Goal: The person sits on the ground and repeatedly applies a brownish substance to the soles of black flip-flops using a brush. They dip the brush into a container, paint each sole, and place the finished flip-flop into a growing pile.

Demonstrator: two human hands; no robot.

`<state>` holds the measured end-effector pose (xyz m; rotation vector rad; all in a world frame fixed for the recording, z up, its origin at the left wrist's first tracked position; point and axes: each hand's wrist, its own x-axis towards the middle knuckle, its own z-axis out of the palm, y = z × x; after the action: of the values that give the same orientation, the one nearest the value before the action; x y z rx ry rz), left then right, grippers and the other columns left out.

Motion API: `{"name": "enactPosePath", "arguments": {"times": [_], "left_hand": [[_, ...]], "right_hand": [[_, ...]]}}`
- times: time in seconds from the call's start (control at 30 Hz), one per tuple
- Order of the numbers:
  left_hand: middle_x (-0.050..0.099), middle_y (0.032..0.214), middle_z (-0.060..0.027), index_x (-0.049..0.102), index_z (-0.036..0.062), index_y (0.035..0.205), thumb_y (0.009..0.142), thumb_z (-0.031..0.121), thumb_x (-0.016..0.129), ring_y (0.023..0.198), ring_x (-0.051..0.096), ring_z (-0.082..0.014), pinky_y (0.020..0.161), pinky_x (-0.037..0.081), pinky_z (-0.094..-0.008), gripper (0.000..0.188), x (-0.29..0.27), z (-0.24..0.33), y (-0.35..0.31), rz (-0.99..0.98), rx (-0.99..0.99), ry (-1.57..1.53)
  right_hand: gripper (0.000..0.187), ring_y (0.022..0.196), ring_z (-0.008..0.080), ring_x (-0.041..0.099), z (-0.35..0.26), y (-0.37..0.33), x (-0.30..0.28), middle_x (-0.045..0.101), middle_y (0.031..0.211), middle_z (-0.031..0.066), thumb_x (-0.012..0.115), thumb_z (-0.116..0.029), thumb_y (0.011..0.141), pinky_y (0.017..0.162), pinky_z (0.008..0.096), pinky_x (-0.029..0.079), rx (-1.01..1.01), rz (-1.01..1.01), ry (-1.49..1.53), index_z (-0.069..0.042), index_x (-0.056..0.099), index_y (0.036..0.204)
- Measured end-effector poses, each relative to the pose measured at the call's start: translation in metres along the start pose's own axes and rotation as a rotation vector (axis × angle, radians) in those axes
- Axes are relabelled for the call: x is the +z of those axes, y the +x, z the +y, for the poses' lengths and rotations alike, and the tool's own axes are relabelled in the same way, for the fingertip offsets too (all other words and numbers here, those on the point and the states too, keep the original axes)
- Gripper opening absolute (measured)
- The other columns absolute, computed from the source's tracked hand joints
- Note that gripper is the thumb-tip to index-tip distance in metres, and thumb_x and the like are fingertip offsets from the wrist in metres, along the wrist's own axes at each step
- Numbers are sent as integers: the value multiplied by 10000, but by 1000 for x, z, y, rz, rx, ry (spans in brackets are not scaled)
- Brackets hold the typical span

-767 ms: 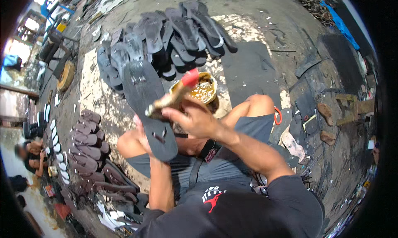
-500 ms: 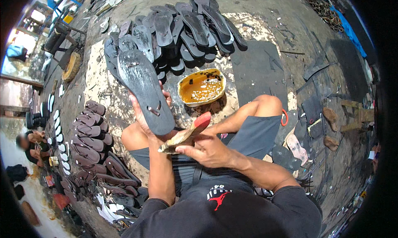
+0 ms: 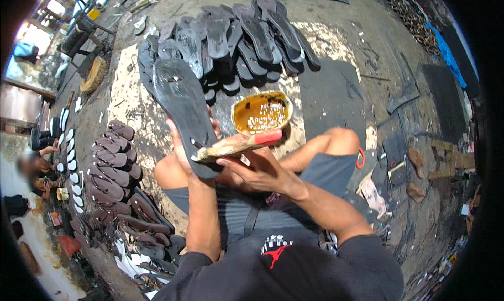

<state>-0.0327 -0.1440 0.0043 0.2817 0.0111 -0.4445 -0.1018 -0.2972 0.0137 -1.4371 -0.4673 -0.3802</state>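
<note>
A black sandal sole [image 3: 185, 104] lies tilted across my left hand [image 3: 178, 149], which is closed around its edges from below. The sole's far part has a wet shine, and strap ends poke out near its heel. My right hand [image 3: 262, 170] grips a glue-caked brush [image 3: 233, 145] with a red handle end. The brush's tip meets the sole near the heel strap hole. Just beyond my hands stands an open tub [image 3: 234, 112] with amber, glue-like liquid inside.
Beyond the tub is a heap of black soles [image 3: 218, 36]. Rows of brown sandals [image 3: 110, 164] lie at the left. A black rubber sheet [image 3: 331, 101] lies right of the tub. Another person [image 3: 44, 170] sits at the far left. Wooden blocks [image 3: 416, 162] stand at the right.
The brush has moved from beside the wrist, away from me and slightly left, onto the sole's heel part. Its red end has swung lower and rightward. The view has shifted slightly.
</note>
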Motion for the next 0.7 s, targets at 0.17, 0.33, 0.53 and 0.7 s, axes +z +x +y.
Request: {"name": "enactPosePath", "arguments": {"times": [0.17,0.33,0.53,0.7], "left_hand": [[684,1212,-145,581,33,1342,1056,562,445,999,678,-331,894,576,-476,616,13,-45,-19,197,30,-22],[705,1161,-143,628,51,1297,1054,552,460,1004,672,-355,884,572,-514,582,-4,-10,-5,152,82,-44],[661,1270,-214,591,17,1328,1042,494,521,1117,638,-386,1034,490,-543,560,-27,87,42,3,242,-28],[627,1312,-218,571,19,1352,1032,489,533,1187,625,-395,977,565,-549,570,-134,254,23,286,196,397]], "right_hand": [[275,1052,336,634,27,72,-55,687,1080,148,752,-170,906,883,417,492,-93,142,-549,-60,690,1150],[329,1145,271,633,14,18,-5,685,1216,139,701,-159,951,989,396,480,196,53,-57,-18,650,1244],[352,1073,165,626,-39,4,-27,683,1173,89,706,-166,980,963,322,493,178,14,-479,19,633,1270],[374,1110,114,563,-36,21,-96,631,1223,56,655,-185,1025,989,291,449,212,587,-93,29,570,1319]]}}
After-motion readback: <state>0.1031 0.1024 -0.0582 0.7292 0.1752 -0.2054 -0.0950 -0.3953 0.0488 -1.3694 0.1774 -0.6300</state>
